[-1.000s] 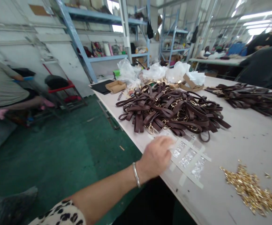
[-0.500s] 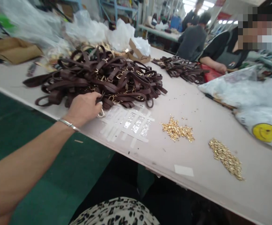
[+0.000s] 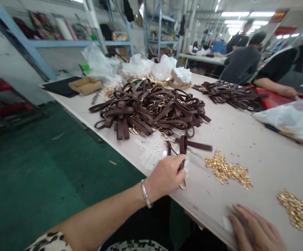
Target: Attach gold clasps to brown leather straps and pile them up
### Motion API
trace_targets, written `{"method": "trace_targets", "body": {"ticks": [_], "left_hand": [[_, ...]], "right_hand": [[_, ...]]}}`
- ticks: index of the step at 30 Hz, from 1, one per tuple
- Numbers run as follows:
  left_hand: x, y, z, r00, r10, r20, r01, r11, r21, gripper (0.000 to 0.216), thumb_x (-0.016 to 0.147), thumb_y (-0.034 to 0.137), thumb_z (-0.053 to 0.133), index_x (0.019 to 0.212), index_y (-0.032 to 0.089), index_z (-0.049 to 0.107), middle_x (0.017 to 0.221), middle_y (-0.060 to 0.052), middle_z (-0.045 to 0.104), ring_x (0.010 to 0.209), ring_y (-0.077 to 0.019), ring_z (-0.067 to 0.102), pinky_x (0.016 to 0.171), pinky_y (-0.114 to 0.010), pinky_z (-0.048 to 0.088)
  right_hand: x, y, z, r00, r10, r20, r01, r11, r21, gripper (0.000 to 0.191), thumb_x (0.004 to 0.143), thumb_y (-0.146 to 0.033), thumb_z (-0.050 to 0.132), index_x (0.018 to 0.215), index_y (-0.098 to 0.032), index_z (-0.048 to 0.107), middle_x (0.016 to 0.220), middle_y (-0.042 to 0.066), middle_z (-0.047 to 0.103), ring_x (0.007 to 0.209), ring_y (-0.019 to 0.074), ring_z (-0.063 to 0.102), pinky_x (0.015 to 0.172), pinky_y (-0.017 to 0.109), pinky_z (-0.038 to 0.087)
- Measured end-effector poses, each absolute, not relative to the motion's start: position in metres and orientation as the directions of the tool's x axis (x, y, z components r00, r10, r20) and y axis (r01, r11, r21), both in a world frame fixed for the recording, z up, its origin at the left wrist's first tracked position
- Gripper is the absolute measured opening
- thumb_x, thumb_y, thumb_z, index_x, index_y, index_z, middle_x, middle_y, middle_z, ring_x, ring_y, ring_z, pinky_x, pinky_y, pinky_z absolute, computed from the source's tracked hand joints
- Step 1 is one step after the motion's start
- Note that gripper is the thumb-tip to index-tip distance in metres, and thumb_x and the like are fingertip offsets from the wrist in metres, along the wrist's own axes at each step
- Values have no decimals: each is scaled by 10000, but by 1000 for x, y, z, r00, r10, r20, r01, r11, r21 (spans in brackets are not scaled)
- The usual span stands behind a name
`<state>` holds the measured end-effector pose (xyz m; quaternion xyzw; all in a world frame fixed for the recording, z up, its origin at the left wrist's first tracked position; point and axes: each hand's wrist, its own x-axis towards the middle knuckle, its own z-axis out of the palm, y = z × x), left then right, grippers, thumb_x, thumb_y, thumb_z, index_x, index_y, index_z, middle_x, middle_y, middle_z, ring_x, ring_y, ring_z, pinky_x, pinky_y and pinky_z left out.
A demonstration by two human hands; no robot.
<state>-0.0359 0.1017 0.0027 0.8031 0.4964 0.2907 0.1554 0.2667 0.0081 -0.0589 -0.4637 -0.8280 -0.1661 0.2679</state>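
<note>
My left hand [image 3: 167, 176] is closed on a dark brown leather strap [image 3: 183, 148] near the table's front edge. The strap's looped and loose ends rise above the fist, and a gold-coloured clasp shows below my fingers. Behind it spreads a big heap of similar brown straps [image 3: 151, 108] with gold metal fittings. At the lower right, my right hand [image 3: 256, 230] is over the table edge, blurred, its fingers stretched out and apart. It is beside a pale paper patch [image 3: 227, 223], between the pile of small gold fittings [image 3: 227, 169] and a second gold pile [image 3: 299, 214].
Clear plastic taped to the table [image 3: 151, 153] lies beside my left hand. Another strap pile [image 3: 230, 96] is farther back, near a seated person's arm [image 3: 277, 87]. Plastic bags [image 3: 162, 66] and an open cardboard box [image 3: 86, 85] line the far side.
My left hand has drawn a strap out of the heap and moved right, towards the gold fittings. My right hand has come into view at the lower right. The camera view has shifted left.
</note>
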Motion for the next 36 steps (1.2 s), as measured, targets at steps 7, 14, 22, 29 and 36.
{"method": "trace_targets", "body": {"ticks": [7,14,22,29,36], "left_hand": [[-66,107,10,381,864,329,766,-495,411,344,923,100,463,1242,140,586,1053,-98,690,980,-239,634,892,-384,537],[-113,183,-5,667,703,247,709,-701,78,380,906,32,471,1213,180,638,1377,-124,578,1318,-279,472,1091,-444,411],[-117,192,-1,765,595,246,589,-801,107,255,972,108,469,1095,201,673,1256,-97,676,1336,-296,465,1128,-556,294],[-120,168,6,741,616,268,584,-787,197,231,960,118,413,997,127,641,969,-132,676,990,-255,584,949,-431,463],[-81,102,28,449,877,-170,244,63,968,177,947,223,424,1032,177,573,790,-10,629,712,-143,618,721,-299,507]], "right_hand": [[228,46,-55,-365,808,462,907,420,-17,370,990,-382,376,1093,-250,706,1246,84,684,1240,325,544,1042,523,408],[216,56,-59,-155,882,445,937,274,-216,595,989,-560,335,1294,-135,619,1288,134,662,1277,329,526,1120,533,381],[217,33,-42,264,829,493,880,3,-476,478,921,-612,499,1082,-231,737,1053,52,757,923,237,718,852,336,543],[216,27,-42,475,810,343,730,-145,-668,447,829,-615,610,1036,-250,763,1001,32,770,901,241,721,830,319,538],[197,18,-29,561,828,6,279,-182,-943,401,719,-508,796,995,-224,739,867,27,759,824,208,721,835,323,565]]}}
